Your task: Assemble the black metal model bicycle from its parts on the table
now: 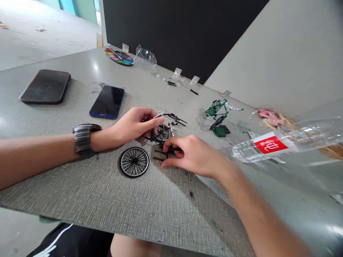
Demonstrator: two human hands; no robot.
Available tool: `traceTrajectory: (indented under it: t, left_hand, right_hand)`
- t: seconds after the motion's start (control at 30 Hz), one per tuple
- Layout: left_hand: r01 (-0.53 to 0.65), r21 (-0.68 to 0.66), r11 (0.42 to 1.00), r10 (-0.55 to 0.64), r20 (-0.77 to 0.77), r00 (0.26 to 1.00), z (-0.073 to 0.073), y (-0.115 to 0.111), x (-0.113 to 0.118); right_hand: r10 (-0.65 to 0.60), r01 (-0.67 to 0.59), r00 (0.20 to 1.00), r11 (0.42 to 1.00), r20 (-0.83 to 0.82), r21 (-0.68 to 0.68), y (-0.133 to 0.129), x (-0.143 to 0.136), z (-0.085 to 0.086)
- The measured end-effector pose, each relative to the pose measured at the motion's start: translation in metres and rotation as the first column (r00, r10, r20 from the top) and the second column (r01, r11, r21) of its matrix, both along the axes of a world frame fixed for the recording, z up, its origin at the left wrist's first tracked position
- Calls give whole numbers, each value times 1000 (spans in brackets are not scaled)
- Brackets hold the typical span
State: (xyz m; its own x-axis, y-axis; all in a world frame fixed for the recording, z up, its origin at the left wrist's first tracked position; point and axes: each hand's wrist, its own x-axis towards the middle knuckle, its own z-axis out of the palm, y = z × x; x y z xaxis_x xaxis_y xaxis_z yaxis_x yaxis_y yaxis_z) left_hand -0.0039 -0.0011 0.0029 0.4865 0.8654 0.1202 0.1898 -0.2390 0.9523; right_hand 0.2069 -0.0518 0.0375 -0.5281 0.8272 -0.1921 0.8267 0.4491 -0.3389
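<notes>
place: hobby workshop, apparently | signs: paint palette (119, 57), loose model wheel (134, 161), littered floor (50, 35)

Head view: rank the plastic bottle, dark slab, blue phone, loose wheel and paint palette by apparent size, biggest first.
1. Plastic bottle, helped by seeming nearest the camera
2. Dark slab
3. Blue phone and loose wheel: too alike to rank
4. Paint palette

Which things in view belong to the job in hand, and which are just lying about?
Apparently part of the job:
black bicycle assembly, at the left hand
black forked part, at the right hand
loose spoked wheel
small loose parts

Apparently just lying about:
phone
dark flat box
paint palette
plastic bottle
green model bicycle, untouched; its role is unclear
</notes>
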Motion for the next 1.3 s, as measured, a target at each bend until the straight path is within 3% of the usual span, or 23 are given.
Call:
traceTrajectory:
  t: [0.2, 0.43, 0.57, 0.77, 1.0, 1.07, 1.17, 1.3]
  left_hand:
    - [-9, -22, 1000, 9, 3, 1000, 2, -1, 0]
    - [-17, -49, 999, 18, 9, 1000, 3, -2, 1]
    - [-16, -52, 998, 18, 30, 999, 0, -1, 0]
    - [-25, -103, 994, 33, 83, 996, -2, 1, 0]
    - [-10, -112, 994, 24, 126, 992, -3, 1, 0]
    - [-8, -113, 994, 22, 120, 993, -4, 1, -1]
    - [-8, -105, 994, 20, 111, 994, -4, 1, -1]
    - [-11, -71, 997, 18, 93, 996, -4, 2, -1]
  right_hand:
    - [27, -26, 999, 1000, -47, 7, -1, -1, 2]
    - [140, -121, 981, 983, -136, 139, -2, -2, -3]
    - [130, -115, 973, 989, -192, 87, -1, -2, -1]
    - [7, -2, 976, 1000, -218, 23, 5, 9, 8]
    - [28, -37, 981, 998, -191, -45, 1, 4, 9]
    - [43, -43, 979, 999, -199, 8, 1, 3, 9]
    - [30, 9, 979, 982, -201, 191, 3, 9, 9]
    - [-51, 91, 993, 895, -104, 436, 10, 22, 5]
